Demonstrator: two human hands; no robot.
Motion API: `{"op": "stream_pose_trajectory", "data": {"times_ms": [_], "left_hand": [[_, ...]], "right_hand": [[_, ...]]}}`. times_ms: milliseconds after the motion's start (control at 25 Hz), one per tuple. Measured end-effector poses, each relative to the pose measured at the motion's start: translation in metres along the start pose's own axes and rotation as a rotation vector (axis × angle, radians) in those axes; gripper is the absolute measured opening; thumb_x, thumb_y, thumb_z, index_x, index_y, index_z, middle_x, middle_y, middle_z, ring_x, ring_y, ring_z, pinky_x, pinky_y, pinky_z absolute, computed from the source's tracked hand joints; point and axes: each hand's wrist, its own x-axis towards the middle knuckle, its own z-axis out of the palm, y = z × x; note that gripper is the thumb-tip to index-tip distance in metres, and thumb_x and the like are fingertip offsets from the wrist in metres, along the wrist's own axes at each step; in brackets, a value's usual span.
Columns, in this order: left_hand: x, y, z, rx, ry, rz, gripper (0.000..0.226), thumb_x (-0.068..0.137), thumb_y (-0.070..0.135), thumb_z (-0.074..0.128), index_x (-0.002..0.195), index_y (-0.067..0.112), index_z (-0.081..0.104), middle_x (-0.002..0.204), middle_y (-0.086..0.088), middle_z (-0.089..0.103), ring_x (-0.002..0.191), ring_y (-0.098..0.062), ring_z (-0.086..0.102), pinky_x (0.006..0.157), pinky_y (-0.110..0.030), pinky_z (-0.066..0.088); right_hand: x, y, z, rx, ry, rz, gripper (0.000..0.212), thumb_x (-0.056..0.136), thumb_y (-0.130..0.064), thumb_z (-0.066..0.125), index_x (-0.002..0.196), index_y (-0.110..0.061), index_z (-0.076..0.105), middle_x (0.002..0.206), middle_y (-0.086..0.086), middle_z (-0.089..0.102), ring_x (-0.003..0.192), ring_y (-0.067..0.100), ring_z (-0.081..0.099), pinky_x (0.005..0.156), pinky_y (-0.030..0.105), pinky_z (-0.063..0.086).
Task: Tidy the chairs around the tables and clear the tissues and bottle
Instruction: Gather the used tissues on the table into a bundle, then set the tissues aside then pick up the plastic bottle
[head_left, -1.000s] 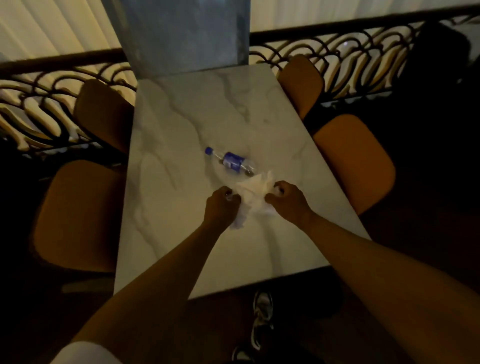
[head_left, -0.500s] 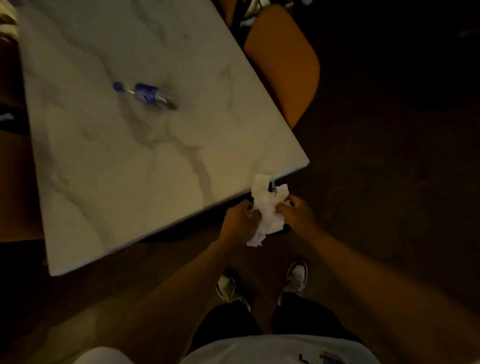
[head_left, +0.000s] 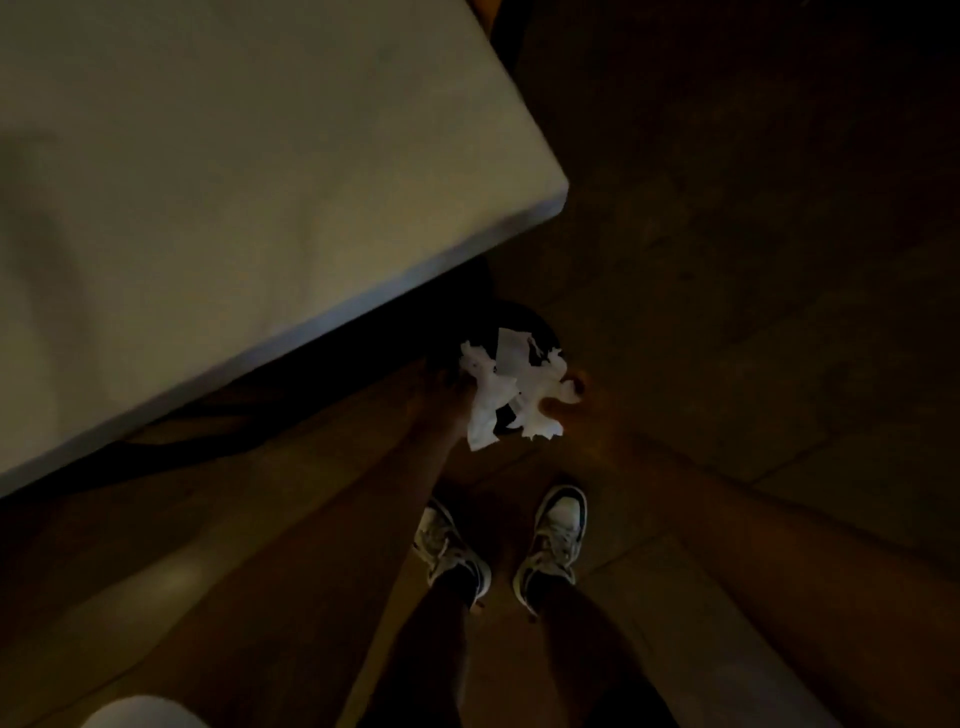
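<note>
1. We look almost straight down in dim light, with both our forearms reaching forward and meeting just off the near corner of the tabletop (head_left: 270, 171).
2. Our left hand (head_left: 441, 400) holds the crumpled white tissues (head_left: 506, 387) from their left side; its fingers seem curled against the paper, though the darkness hides how each one lies.
3. Our right hand (head_left: 569, 397) holds the same tissues from the right, and a fingertip or thumb shows pressed into the paper at its right edge. More than that we cannot tell.
4. The tissues hang between the two hands, off the tabletop and above the floor (head_left: 753, 260), with ragged ends dangling below our grip.
5. Directly under the tissues sits a dark round shape (head_left: 519, 322), partly tucked beneath the tabletop edge; it is too dark for us to name it.
6. The pale tabletop fills the upper left, its corner pointing right.
7. Below the hands, our two light sneakers (head_left: 553, 540) stand on the dark tiled floor, toes pointing toward the tissues.
8. A white sleeve edge (head_left: 140, 714) shows at the bottom left.
</note>
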Motion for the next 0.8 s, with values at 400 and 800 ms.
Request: {"op": "stream_pose_trajectory", "data": {"times_ms": [400, 800], "left_hand": [[0.033, 0.029, 0.004, -0.362, -0.024, -0.112, 0.071, 0.095, 0.056, 0.05, 0.152, 0.017, 0.033, 0.154, -0.013, 0.035, 0.134, -0.033, 0.043, 0.105, -0.049, 0.046], [0.027, 0.028, -0.001, -0.446, -0.095, -0.203, 0.055, 0.099, 0.05, 0.049, 0.142, 0.017, 0.044, 0.136, -0.009, 0.053, 0.116, -0.027, 0.058, 0.085, -0.038, 0.055]], "right_hand": [[0.129, 0.058, 0.062, -0.068, -0.036, 0.053, 0.062, 0.093, -0.021, 0.067, 0.146, -0.008, 0.038, 0.147, 0.014, 0.044, 0.132, 0.031, 0.045, 0.099, 0.034, 0.041], [0.127, 0.051, 0.061, -0.211, -0.046, 0.046, 0.042, 0.091, -0.03, 0.062, 0.125, -0.006, 0.056, 0.109, 0.011, 0.063, 0.096, 0.032, 0.062, 0.072, 0.036, 0.046]]}}
